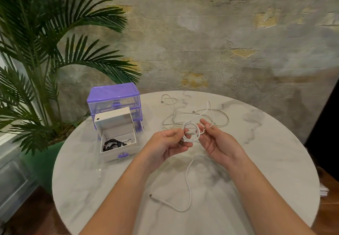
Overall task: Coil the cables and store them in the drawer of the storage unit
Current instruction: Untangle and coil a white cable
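One drawer (117, 143) is standing pulled out in front of the purple storage unit (113, 97), holding a black cable bundle (112, 144). Right of the unit, the left hand (169, 143) and right hand (218, 142) are pinching a white cable (191, 133) into a coil above the marble table (266, 152), its tail trailing toward the near edge; other loose cables (183, 113) are lying beyond.

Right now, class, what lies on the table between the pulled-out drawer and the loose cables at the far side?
Head view: only bare marble table lies between the drawer and the loose cables.
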Motion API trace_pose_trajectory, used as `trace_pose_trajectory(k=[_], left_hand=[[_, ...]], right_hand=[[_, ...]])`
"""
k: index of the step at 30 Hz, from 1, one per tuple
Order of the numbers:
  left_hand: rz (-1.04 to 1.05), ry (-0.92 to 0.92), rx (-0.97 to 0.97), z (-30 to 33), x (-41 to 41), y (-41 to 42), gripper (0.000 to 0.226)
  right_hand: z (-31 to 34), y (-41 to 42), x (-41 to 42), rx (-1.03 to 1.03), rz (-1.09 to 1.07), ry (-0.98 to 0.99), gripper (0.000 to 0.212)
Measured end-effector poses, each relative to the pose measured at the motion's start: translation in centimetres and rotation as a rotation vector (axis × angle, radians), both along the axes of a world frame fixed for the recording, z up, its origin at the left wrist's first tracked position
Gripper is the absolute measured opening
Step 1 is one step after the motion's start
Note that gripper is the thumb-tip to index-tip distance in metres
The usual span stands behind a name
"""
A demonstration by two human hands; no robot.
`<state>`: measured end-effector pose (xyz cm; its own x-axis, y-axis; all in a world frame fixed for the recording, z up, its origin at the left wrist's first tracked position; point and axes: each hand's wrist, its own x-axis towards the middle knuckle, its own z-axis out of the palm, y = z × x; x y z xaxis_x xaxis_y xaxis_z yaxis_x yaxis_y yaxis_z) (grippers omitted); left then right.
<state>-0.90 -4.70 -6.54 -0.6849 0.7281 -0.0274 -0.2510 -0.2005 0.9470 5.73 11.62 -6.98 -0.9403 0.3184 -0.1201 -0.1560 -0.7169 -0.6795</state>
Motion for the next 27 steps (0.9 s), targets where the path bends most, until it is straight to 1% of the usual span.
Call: trace_pose_trajectory(k=[2, 5, 9, 13, 15, 17, 19, 20, 22, 24, 27], left_hand=[[0.004, 0.029, -0.03, -0.1, 0.1, 0.1, 0.019], [0.09, 0.099, -0.064, -0.4, 0.0, 0.2, 0.018], [0.213, 0.127, -0.035, -0.5, -0.3, 0.4, 0.015], [0.238, 0.151, -0.012, -0.6, -0.3, 0.6, 0.016], [0.263, 0.134, 0.008, -0.8, -0.5, 0.7, 0.018], [0.297, 0.115, 0.038, -0.9, -0.8, 0.7, 0.02], [0.345, 0.108, 0.076, -0.9, -1.2, 0.6, 0.021], [0.375, 0.099, 0.106, -0.8, -1.4, 0.5, 0.02], [0.436, 0.072, 0.182, -0.6, -2.0, 0.2, 0.018], [0.488, 0.056, 0.261, -0.3, -2.5, -0.3, 0.015], [0.545, -0.015, 0.404, 0.1, -3.0, -1.0, 0.016]], right_hand=[[0.2, -0.4, 0.1, 0.078, 0.077, -0.025, 0.022], [0.6, -0.7, 0.3, 0.187, 0.159, -0.031, 0.028], [1.2, -1.3, 0.6, 0.141, 0.223, 0.082, 0.047], [0.7, -2.4, 0.1, 0.321, 0.101, 0.103, 0.064], [0.4, -2.5, -0.1, 0.383, 0.047, 0.089, 0.064], [0.2, -2.5, -0.2, 0.526, -0.002, 0.042, 0.065], [-0.1, -2.4, -0.2, 0.723, -0.048, -0.024, 0.062], [-0.2, -2.3, -0.2, 0.789, -0.078, -0.054, 0.06], [-0.5, -2.1, -0.4, 0.849, -0.14, -0.077, 0.051], [-0.9, -1.8, -0.7, 0.968, -0.232, -0.128, 0.038], [-1.4, -1.1, -1.0, 1.124, -0.418, -0.227, 0.037]])
